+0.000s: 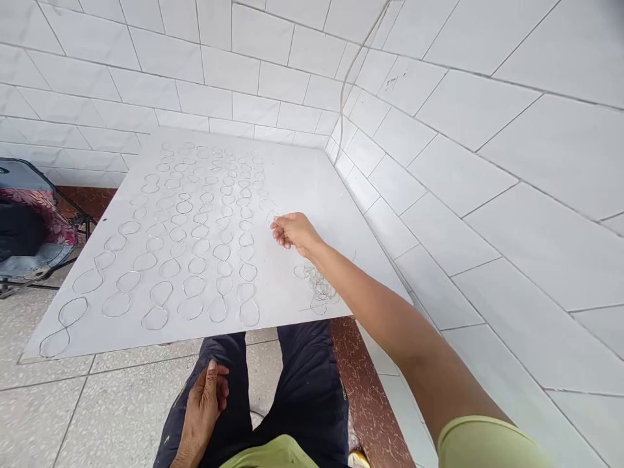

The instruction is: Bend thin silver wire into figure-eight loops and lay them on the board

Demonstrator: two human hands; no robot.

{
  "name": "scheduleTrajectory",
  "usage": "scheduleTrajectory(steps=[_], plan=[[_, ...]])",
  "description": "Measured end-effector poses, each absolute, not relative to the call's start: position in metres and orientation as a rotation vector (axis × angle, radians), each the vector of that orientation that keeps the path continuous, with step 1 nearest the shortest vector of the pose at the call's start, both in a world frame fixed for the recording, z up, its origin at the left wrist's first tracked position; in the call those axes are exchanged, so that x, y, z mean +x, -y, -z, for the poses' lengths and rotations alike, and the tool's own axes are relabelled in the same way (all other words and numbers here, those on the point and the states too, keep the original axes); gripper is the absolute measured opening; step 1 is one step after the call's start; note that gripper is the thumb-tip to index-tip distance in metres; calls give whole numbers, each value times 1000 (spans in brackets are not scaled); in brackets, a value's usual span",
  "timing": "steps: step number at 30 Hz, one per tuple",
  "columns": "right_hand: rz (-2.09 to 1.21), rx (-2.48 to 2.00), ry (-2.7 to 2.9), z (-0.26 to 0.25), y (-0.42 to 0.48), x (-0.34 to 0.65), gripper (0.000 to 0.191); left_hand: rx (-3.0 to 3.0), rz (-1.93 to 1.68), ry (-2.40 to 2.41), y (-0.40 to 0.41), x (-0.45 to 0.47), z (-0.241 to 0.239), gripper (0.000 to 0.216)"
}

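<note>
Several columns of thin silver wire figure-eights [247,300] lie on the flat white bench [309,182]. The right hand [291,232] has its grip pinched on a silver wire loop [273,213] beyond a tangled silver wire heap [319,287]; the left hand [205,400], released, hovers near a dark-trousered leg [227,351].

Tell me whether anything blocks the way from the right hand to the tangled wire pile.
Nothing visible does: only the white board shows between the right hand and the tangled wire pile. The right forearm crosses the view beside the pile and may hide part of it.
</note>
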State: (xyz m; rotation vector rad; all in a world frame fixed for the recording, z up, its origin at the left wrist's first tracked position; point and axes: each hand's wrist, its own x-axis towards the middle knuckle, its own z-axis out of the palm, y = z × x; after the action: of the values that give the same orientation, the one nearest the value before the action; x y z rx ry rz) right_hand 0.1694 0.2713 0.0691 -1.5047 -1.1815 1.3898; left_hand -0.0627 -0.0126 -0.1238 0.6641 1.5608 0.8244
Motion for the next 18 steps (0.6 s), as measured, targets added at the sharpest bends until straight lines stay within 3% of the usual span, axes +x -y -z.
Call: scheduleTrajectory(steps=[6,18], plan=[[-1426,-1604,1080,-46,-328,156,17,654,-829,-1552,6,-68,138,47],[-1487,-1653,1051,-37,-347,154,15,672,-834,-1544,0,-66,147,52]])
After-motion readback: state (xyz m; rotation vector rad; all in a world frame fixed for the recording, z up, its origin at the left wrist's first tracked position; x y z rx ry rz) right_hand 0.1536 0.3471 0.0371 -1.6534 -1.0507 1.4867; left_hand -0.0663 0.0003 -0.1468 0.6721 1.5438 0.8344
